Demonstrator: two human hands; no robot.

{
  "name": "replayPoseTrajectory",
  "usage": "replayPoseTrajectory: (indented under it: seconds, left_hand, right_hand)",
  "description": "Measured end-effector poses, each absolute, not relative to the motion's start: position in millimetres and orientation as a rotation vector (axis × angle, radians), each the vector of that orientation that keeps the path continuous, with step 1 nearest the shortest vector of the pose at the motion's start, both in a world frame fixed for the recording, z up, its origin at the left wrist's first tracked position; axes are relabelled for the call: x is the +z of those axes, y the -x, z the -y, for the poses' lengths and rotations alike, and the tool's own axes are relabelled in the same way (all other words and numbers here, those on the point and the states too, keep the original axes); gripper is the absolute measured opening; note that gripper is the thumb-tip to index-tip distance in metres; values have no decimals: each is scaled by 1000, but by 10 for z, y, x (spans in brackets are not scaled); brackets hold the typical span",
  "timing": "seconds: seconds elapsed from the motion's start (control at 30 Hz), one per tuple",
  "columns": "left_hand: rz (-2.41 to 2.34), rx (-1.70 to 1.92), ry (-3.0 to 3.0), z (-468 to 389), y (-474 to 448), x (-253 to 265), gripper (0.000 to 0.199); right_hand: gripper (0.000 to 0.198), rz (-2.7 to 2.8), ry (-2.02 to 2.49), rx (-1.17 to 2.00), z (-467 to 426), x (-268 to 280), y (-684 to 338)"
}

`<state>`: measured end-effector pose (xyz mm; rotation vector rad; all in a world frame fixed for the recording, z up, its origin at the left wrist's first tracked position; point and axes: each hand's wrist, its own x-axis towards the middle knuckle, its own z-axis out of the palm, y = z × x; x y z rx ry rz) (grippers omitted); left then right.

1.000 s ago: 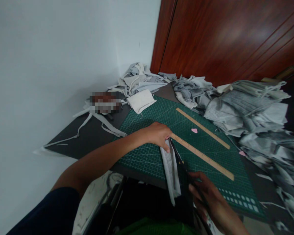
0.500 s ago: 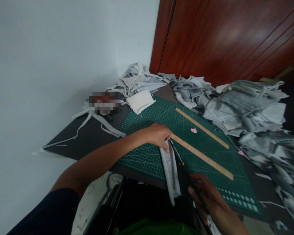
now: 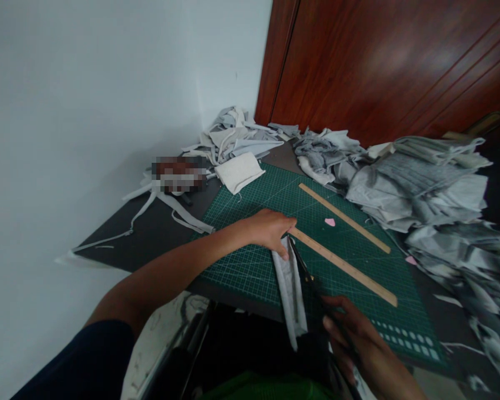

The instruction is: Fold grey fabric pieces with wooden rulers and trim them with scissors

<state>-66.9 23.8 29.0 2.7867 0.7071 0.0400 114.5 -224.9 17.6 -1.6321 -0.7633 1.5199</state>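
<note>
A folded strip of grey fabric (image 3: 289,289) hangs over the front edge of the green cutting mat. My left hand (image 3: 270,230) pinches its upper end between thumb and fingers. In my right hand (image 3: 354,333) are dark scissors (image 3: 306,272), fingers and thumb around the handles. Their blades point up and away from me along the strip's right side, with the tips close to my left fingertips. How far the blades are apart is hard to see. A wooden ruler (image 3: 345,266) lies just right of the left fingertips.
On the cutting mat (image 3: 241,266) lie a second wooden ruler (image 3: 344,216) and a pink scrap (image 3: 329,222). Grey fabric heaps (image 3: 416,183) crowd the right side. More scraps (image 3: 233,136) and a folded off-white cloth (image 3: 238,172) lie at the back, near the wall.
The scissors have shifted slightly at the pivot and handles, and my right thumb has moved a little to the right. My left hand and the fabric strip stay almost in place.
</note>
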Motion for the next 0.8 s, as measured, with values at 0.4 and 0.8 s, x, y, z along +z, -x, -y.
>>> replayPoseTrajectory:
  seconds: [0.4, 0.8]
  left_hand:
    - [-678, 64, -2739, -266, 671, 268, 43]
    - [-682, 83, -2735, -274, 668, 242, 45]
  right_hand:
    - [62, 664, 1604, 1518, 2249, 176, -1104]
    - [64, 643, 1596, 1518, 2242, 181, -1081]
